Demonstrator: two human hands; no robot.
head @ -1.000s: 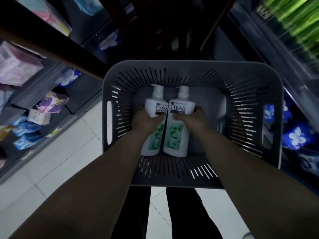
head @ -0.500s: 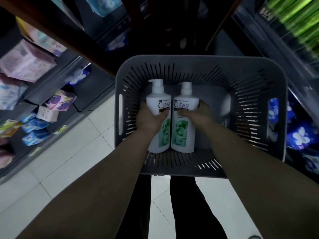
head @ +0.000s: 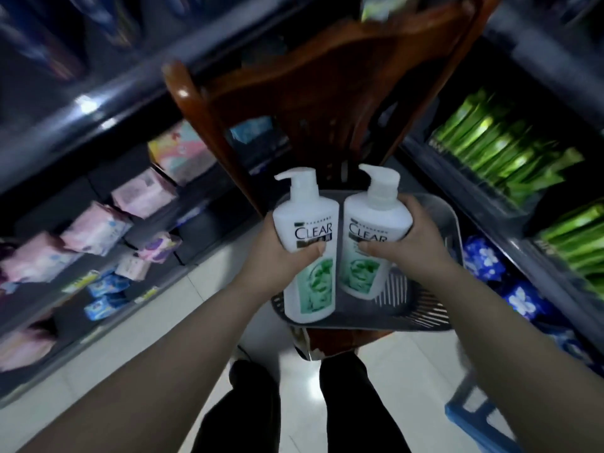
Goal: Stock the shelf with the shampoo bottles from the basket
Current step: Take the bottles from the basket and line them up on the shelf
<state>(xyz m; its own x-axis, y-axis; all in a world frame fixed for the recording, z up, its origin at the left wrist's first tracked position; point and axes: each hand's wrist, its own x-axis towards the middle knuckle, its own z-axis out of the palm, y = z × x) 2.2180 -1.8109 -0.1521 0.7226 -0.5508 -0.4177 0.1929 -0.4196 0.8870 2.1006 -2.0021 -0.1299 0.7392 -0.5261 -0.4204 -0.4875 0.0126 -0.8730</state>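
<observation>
Two white pump bottles of CLEAR shampoo with green labels are held upright, side by side, above the grey slotted basket (head: 451,223). My left hand (head: 277,256) grips the left shampoo bottle (head: 307,223), thumb across its label. My right hand (head: 408,243) grips the right shampoo bottle (head: 376,217) the same way. The basket rests on a wooden chair (head: 294,103) in front of me; the bottles and my hands hide most of its inside.
Shelves on the left (head: 108,204) carry pink and blue soft packs. Shelves on the right hold green packs (head: 496,148) above and blue flowered packs (head: 483,259) below. A blue stool (head: 474,416) stands at lower right on the white tiled floor.
Both hands have lifted the two bottles up out of the basket. The view has tilted upward, showing the chair back and more of the shelves.
</observation>
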